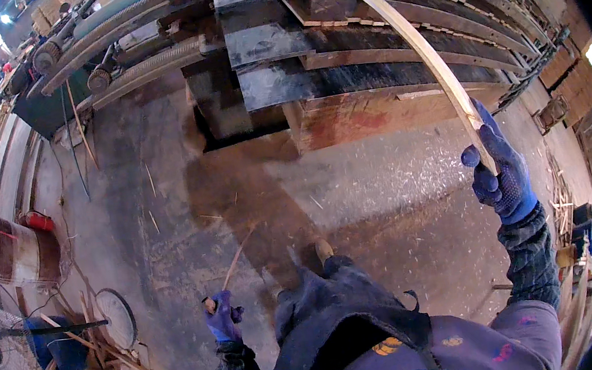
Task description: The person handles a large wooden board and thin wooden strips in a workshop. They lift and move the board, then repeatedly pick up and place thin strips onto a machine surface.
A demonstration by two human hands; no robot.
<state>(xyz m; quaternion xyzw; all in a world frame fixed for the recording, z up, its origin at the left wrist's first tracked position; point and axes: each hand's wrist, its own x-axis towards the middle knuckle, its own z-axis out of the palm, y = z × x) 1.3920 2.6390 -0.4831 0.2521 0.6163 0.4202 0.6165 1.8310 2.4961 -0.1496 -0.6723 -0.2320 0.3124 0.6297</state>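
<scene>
My right hand [503, 171], in a blue dotted glove, is closed around the near end of a long pale wooden strip [428, 54]. From there the strip runs up and away to the left, passing over the stacked boards. Lower left, my left hand [223, 317] wears a purple-blue glove, its fingers curled. A thin wooden stick [240, 257] rises out of its grip toward the floor ahead; the stick's lower end is hidden in the fingers. A small brownish end shows at the hand's left side, too small to name.
Ahead lies a stack of long boards [405, 109] with stepped dark ends. Machinery with ridged beams [149, 76] stands far left. On the left are a drum [20, 252], a red cylinder [38, 221], a dark blue bucket [61, 347] and a fan [6, 354]. Splinters litter the floor [398, 172].
</scene>
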